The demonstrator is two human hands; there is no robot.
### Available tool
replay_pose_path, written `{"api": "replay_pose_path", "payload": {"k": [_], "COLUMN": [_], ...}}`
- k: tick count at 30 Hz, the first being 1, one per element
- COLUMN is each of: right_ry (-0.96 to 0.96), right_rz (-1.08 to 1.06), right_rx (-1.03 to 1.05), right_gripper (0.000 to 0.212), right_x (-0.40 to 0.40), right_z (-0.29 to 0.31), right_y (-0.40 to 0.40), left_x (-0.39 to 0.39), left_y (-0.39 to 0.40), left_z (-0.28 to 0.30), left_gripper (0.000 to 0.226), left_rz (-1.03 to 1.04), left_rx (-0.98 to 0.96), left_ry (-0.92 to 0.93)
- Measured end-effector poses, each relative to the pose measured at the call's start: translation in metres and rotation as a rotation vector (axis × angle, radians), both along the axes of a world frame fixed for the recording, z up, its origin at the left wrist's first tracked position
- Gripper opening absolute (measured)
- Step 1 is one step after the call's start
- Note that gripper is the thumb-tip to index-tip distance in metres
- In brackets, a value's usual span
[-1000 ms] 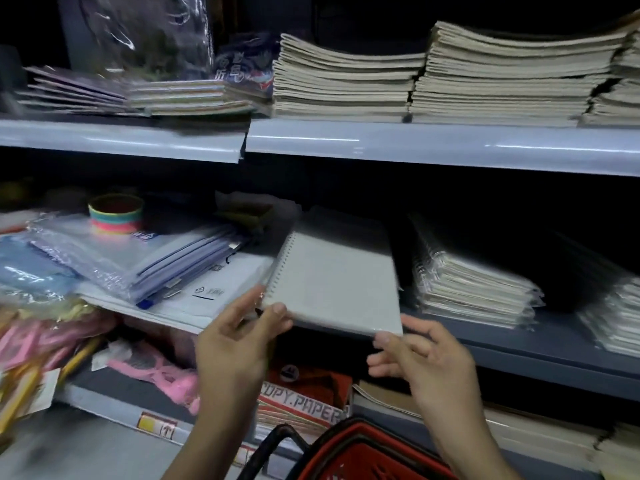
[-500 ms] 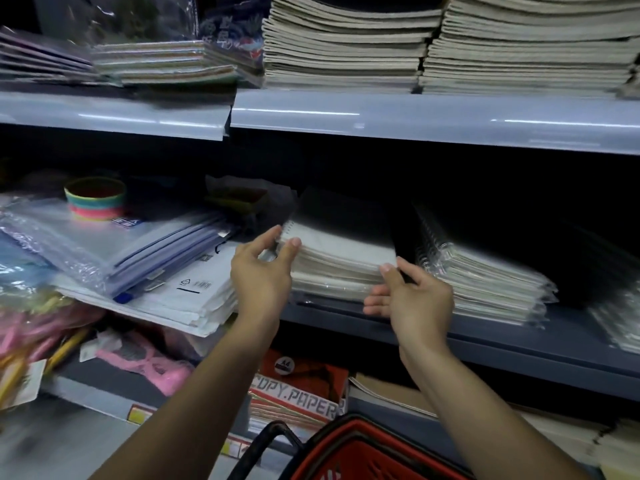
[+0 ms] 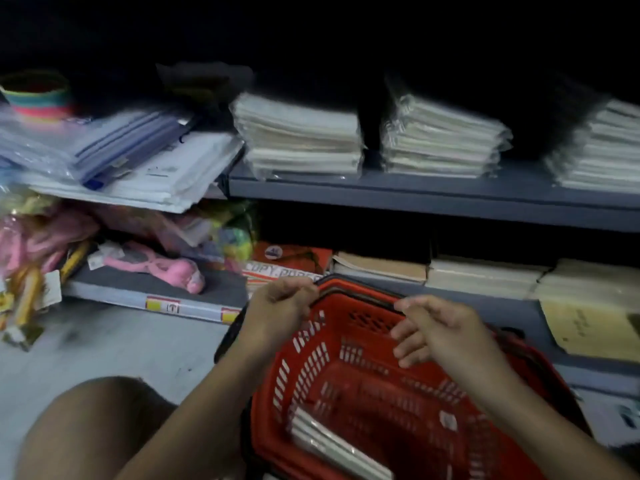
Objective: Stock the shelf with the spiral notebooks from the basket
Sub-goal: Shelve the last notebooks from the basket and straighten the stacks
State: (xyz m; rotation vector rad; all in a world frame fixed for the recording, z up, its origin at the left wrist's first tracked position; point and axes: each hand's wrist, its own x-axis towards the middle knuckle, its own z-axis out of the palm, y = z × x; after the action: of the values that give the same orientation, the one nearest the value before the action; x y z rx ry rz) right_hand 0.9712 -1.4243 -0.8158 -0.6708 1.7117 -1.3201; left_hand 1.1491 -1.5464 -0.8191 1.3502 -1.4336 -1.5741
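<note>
Above the red basket [image 3: 388, 403] both hands hang empty. Left hand [image 3: 277, 308] sits over the basket's near-left rim, fingers loosely curled, grip closed on nothing; whether it touches the black handle [image 3: 228, 336] below it, cannot tell, frame is blurred. Right hand [image 3: 436, 329] hovers over the far rim, fingers relaxed and spread a little, grip slack, nothing in it.

Basket stands on the floor [image 3: 104, 348] in front of the shelving, tilted in view. Inside, at the bottom near-left corner, a few spiral notebooks [image 3: 332, 445] lie flat, pale edges showing.

On the grey middle shelf [image 3: 433, 194], three stacks of wrapped spiral notebooks: left stack [image 3: 298, 136], middle stack [image 3: 443, 136] just beside it with a dark gap between, right stack [image 3: 602, 147] well apart at the frame edge.

Left of those stacks, plastic-sleeved folders [image 3: 104, 143] lie on a pile of white packets [image 3: 166, 181] that overhangs the shelf edge. A rainbow-striped ring [image 3: 38, 95] sits behind them at far left.

Lower shelf: pink plastic toy [image 3: 156, 266], yellow and pink packaged items [image 3: 31, 244] at left, a red copy paper pack [image 3: 287, 263] behind the left hand, then flat stacks of paper pads [image 3: 485, 275] to the right. A bare knee [image 3: 90, 424] shows at bottom left.
</note>
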Motion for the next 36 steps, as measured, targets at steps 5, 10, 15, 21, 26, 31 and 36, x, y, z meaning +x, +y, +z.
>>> {"api": "replay_pose_path", "payload": {"k": [5,10,15,21,26,31,36], "right_ry": [0.031,0.106,0.001,-0.091,-0.185,-0.221,-0.454], "right_rz": [0.088,0.262,0.350,0.190,-0.106,-0.279,-0.349], "right_rx": [0.496,0.795,0.899,0.812,0.806,0.697,0.418], "right_gripper": [0.028,0.045,0.078,0.061,0.044,0.020,0.016], "right_x": [-0.001,0.017,0.030,0.050,0.048,0.031,0.016], "right_z": [-0.106,-0.155,-0.158,-0.165,-0.171,-0.164,-0.111], "right_y": [0.056,0.078,0.081,0.078,0.084,0.084,0.083], "left_x": [0.001,-0.002,-0.008,-0.019,-0.024,-0.017,0.005], "left_y": [0.044,0.052,0.046,0.053,0.055,0.057,0.073], "left_z": [-0.103,-0.138,-0.153,-0.152,-0.144,-0.148,-0.101], "left_gripper": [0.017,0.053,0.055,0.058,0.035,0.017,0.014], "left_rz": [-0.466,-0.484,-0.607,-0.698,-0.541,-0.251,-0.096], "left_rx": [0.101,0.039,0.041,0.131,0.202,0.330,0.485], "left_ry": [-0.578,-0.880,-1.088,-1.174,-0.988,-0.688,-0.266]}}
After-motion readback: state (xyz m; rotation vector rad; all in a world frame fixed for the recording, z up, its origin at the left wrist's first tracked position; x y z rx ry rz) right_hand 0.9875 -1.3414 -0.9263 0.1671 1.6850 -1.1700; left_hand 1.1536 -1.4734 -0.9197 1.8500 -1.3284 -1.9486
